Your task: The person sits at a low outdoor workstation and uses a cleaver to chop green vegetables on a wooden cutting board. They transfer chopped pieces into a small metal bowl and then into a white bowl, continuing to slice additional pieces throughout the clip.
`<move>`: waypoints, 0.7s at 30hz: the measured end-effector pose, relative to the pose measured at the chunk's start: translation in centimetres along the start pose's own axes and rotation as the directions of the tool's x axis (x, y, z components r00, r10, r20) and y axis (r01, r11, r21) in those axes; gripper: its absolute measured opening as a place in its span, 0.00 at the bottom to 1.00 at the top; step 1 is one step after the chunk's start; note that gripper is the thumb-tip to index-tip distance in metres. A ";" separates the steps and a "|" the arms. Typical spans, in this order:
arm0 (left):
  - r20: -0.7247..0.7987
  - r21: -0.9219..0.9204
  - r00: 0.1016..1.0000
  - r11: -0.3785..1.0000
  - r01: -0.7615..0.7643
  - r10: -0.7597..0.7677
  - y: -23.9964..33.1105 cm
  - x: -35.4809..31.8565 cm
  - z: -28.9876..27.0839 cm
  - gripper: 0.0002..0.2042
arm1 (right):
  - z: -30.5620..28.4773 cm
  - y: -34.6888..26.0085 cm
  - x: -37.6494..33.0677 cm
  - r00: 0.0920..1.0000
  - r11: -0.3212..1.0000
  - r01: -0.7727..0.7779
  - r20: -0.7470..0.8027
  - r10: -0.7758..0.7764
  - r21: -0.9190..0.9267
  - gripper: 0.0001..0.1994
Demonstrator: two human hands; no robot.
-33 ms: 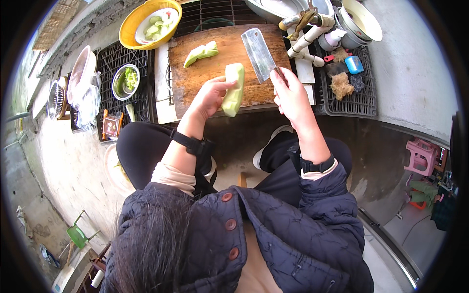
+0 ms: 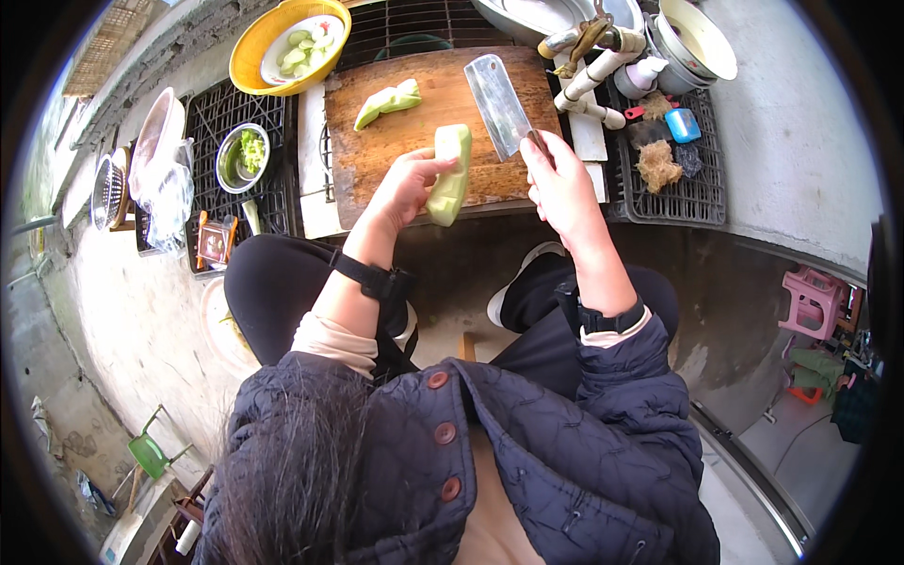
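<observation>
Two hands work over the wooden cutting board [image 2: 414, 141]. Left hand [image 2: 405, 188] w/ grip closed round a peeled green veg piece [image 2: 449, 174] at the board's near edge. Right hand [image 2: 560, 184] grips tight a cleaver [image 2: 497, 104].

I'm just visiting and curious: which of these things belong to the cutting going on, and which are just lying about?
In use:
left hand holding a peeled green vegetable piece
right hand holding the cleaver
wooden cutting board
second green piece
yellow bowl with slices

Lying about:
small metal bowl
blue scrubber
white bottle
pink stool
</observation>
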State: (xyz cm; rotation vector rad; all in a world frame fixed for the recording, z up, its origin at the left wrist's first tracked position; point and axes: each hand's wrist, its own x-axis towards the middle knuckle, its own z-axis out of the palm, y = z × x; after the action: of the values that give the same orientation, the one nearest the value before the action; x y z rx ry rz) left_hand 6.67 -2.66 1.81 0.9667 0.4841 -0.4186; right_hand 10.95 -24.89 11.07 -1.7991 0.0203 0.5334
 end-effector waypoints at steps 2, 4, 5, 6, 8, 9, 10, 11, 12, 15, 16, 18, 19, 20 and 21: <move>-0.128 0.200 0.991 0.980 -0.018 0.044 -0.6 0.3 -0.1 0.22 | 0.0 0.4 0.0 0.999 0.999 -0.031 0.007 0.031 -0.029 0.17; -0.219 0.621 0.944 0.781 -0.061 0.247 -1.2 0.7 0.1 0.28 | 0.3 1.0 0.1 1.000 0.999 0.025 -0.007 -0.026 -0.039 0.16; -0.242 0.772 0.909 0.635 -0.031 0.339 -1.7 0.7 0.3 0.29 | 0.7 1.4 0.1 0.995 0.995 0.096 -0.023 -0.097 -0.035 0.15; -0.238 0.887 0.867 0.461 0.010 0.438 -2.1 0.6 0.5 0.31 | 1.1 1.7 0.2 0.993 0.993 0.106 -0.054 -0.108 -0.043 0.15; -0.204 0.937 0.817 0.350 0.003 0.539 -3.1 0.3 1.0 0.33 | 1.1 2.4 -0.1 0.982 0.972 0.181 -0.015 -0.186 -0.151 0.14; -0.207 0.947 0.810 0.321 0.025 0.549 -3.4 0.3 1.3 0.33 | 1.4 2.8 0.0 0.976 0.940 0.207 -0.014 -0.220 -0.272 0.13; -0.207 0.955 0.801 0.292 0.043 0.561 -3.7 0.3 1.5 0.33 | 1.4 3.1 -0.2 0.965 0.894 0.243 -0.001 -0.262 -0.377 0.12; -0.216 0.954 0.791 0.298 0.044 0.573 -3.9 0.3 1.7 0.31 | 1.5 3.4 -0.2 0.925 0.827 0.348 0.018 -0.380 -0.441 0.11; -0.231 0.954 0.782 0.293 0.065 0.579 -4.0 0.3 1.8 0.31 | 1.7 3.7 -0.4 0.925 0.816 0.347 0.028 -0.378 -0.462 0.11; -0.256 0.951 0.751 0.296 0.084 0.609 -3.9 0.4 2.1 0.29 | 2.7 4.2 -0.7 0.928 0.801 0.344 0.045 -0.371 -0.490 0.14; -0.262 0.946 0.750 0.314 0.077 0.607 -3.8 0.5 2.1 0.28 | 3.2 4.3 -0.8 0.927 0.789 0.342 0.042 -0.374 -0.510 0.16; -0.284 0.930 0.763 0.360 0.073 0.580 -3.8 0.3 2.1 0.27 | 3.8 4.3 -1.2 0.918 0.739 0.357 0.066 -0.392 -0.571 0.16; -0.299 0.919 0.777 0.388 0.077 0.554 -3.9 0.1 2.1 0.27 | 4.0 4.2 -1.5 0.927 0.735 0.340 0.080 -0.365 -0.587 0.16; -0.309 0.908 0.785 0.413 0.074 0.537 -4.1 -0.1 2.1 0.26 | 4.2 4.1 -1.9 0.936 0.729 0.324 0.094 -0.339 -0.603 0.16; -0.315 0.900 0.787 0.430 0.071 0.530 -4.3 -0.4 2.1 0.26 | 4.2 4.0 -2.2 0.944 0.722 0.310 0.108 -0.313 -0.618 0.15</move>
State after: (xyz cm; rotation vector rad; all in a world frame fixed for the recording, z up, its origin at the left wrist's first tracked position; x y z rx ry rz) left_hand 4.49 -6.56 0.12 2.2442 0.6567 -0.0507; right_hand 6.42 -22.75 7.40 -2.3966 -0.5148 0.3000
